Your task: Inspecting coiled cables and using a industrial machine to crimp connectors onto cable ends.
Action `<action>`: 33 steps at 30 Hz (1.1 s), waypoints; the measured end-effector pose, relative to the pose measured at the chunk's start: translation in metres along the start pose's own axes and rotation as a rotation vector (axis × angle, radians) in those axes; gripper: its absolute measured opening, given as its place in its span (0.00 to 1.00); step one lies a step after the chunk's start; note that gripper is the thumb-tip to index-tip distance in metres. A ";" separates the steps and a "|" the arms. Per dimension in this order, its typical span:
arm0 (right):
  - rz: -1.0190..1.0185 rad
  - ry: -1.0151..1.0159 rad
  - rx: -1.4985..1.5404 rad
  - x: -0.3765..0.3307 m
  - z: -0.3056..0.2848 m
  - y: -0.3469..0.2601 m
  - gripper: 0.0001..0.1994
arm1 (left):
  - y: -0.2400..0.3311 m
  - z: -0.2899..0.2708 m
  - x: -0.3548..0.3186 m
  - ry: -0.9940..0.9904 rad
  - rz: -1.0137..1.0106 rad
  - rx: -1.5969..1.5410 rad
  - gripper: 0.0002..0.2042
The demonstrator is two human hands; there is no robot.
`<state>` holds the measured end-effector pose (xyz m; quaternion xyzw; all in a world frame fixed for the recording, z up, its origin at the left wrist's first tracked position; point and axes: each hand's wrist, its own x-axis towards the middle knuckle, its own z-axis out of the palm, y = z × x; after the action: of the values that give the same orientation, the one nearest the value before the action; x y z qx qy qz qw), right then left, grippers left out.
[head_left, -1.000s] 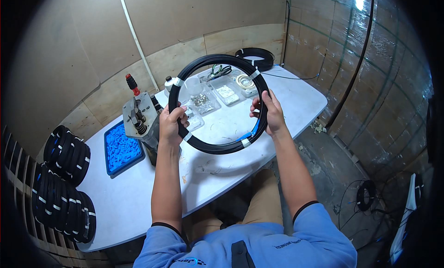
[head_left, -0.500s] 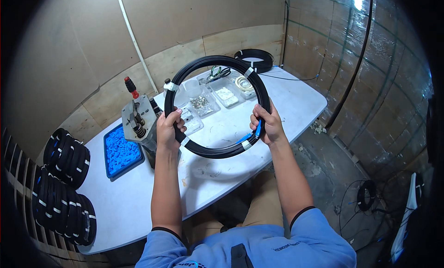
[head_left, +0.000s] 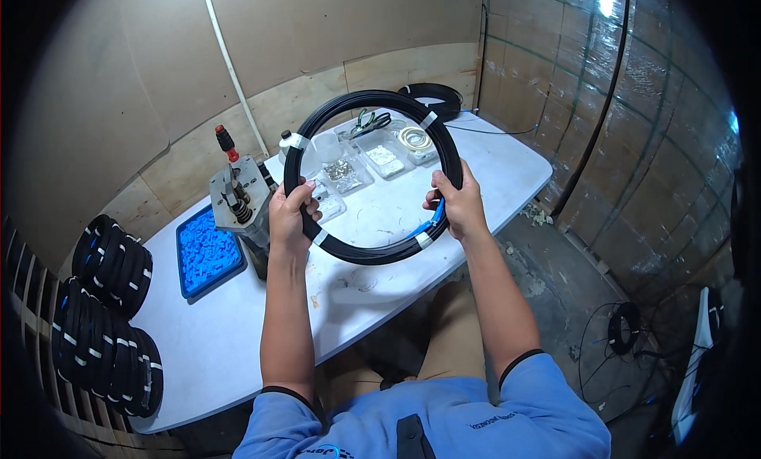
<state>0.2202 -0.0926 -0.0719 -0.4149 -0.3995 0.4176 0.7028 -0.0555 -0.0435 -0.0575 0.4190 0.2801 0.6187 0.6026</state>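
White table (head_left: 238, 332) below, black cable coil (head_left: 372, 177) upright, left hand (head_left: 289, 213) and right hand (head_left: 458, 205) fingers clamped around its sides

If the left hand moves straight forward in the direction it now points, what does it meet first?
Probably the small clear trays of parts on the white table, just beyond the left hand gripping the black cable coil. Depth is unclear.

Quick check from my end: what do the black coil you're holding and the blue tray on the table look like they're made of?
Black coil: looks like thin cable with a smooth, slightly glossy plastic jacket, wound in many turns and bound with white tape bands; a blue end shows near the right hand.
Blue tray: seems to be moulded plastic, matte, filled with small blue pieces, probably plastic too; too small to tell more.
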 end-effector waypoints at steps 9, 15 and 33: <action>-0.066 -0.345 0.226 -0.022 -0.023 0.004 0.38 | 0.010 -0.001 -0.012 -0.021 0.064 0.010 0.09; -0.090 -0.276 0.191 -0.016 -0.025 0.006 0.40 | 0.007 0.006 -0.010 -0.031 0.074 -0.005 0.09; 0.002 -0.035 0.269 -0.003 0.000 0.031 0.16 | -0.002 -0.010 0.011 -0.002 0.027 0.101 0.10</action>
<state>0.2109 -0.0860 -0.1004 -0.3098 -0.3517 0.4756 0.7444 -0.0616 -0.0311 -0.0622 0.4535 0.3047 0.6114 0.5724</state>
